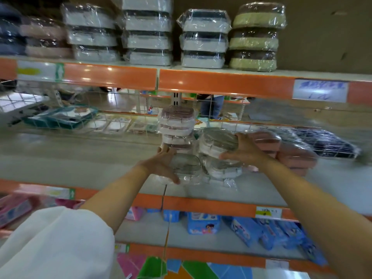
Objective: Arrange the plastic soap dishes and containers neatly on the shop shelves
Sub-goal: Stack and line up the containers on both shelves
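On the middle shelf point(80, 164) lie wrapped packs of clear-lidded white soap dishes. My left hand point(161, 165) grips the lower left pack point(186, 170) from its left side. My right hand point(244, 149) grips the upper pack point(217, 141), which lies tilted on another pack point(223, 169). Behind them stands a stack of brown-and-white dishes point(177, 127) in plastic wrap. To the right of my right hand lies a tilted pile of pink dishes point(291, 156).
The top shelf carries tall stacks of wrapped grey-and-white containers point(149, 31) and green-and-brown ones point(255, 37). A wire grid point(70, 117) backs the middle shelf; a dark wire rack point(326, 141) lies at right. Blue and pink boxed goods point(203, 223) fill the lower shelf.
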`<state>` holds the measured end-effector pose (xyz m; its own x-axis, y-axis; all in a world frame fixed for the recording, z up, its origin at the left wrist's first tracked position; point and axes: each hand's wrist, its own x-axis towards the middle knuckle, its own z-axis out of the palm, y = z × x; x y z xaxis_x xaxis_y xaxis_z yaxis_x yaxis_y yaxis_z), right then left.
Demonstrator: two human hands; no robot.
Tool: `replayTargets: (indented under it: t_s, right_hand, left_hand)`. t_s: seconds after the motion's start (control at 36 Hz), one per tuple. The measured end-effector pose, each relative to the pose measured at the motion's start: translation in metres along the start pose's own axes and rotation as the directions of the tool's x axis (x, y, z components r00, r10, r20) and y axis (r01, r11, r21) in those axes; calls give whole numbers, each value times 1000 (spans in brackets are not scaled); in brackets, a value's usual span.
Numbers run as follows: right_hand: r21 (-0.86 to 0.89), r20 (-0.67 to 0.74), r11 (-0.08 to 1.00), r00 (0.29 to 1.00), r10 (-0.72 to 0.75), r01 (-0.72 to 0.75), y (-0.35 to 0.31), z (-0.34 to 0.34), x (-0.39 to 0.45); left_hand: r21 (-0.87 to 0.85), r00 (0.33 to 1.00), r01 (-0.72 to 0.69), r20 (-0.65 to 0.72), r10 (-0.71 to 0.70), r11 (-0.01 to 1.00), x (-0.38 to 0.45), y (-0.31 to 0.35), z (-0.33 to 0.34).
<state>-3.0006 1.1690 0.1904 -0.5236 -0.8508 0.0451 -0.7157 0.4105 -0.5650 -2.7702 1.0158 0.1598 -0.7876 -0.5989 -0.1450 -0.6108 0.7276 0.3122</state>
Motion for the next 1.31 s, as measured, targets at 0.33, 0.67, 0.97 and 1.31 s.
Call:
replayTargets:
  t_s: [0.33,0.67,0.97,1.31]
  right_hand:
    - [35,-54,996,995,80,-78,4,-54,-100]
    - [-17,-214,990,967,136,-143,-17,-144,-195]
    - [75,-316,997,947,53,-31,-49,-225,-192]
    - [106,-286,994,958,-2,34,-34,-276,-122]
  left_hand:
    - [75,975,-189,136,178,979,-54,67,-22]
    - [104,897,-425,178,404,899,-92,172,-96]
    - [40,848,-530,3,530,847,-109,211,-184]
    - [-53,886,-431,-215,412,901,-64,217,-231]
